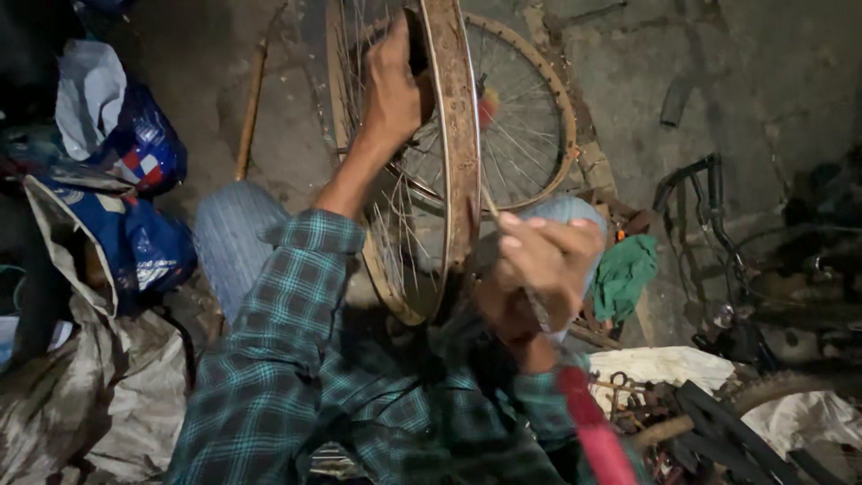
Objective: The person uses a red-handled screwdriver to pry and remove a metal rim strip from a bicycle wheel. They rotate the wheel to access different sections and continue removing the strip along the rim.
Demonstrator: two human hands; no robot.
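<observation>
A single head-worn camera looks steeply down, close over the person's checked green sleeves (296, 359). It faces the grey concrete floor (763, 81) beyond the rusty spoked wheel rim (453, 135).

Rusty bicycle wheel rim (458, 135), stood upright.
Brown with rust, thin spokes intact, seen edge-on; a red-handled tool (588, 422) angles up against its lower spokes.

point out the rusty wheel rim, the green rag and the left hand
rusty wheel rim (460, 135), head view, on the rusted outer band.
green rag (626, 274), head view, middle of the crumpled cloth.
left hand (392, 85), head view, back of the hand gripping the rim's top.
</observation>
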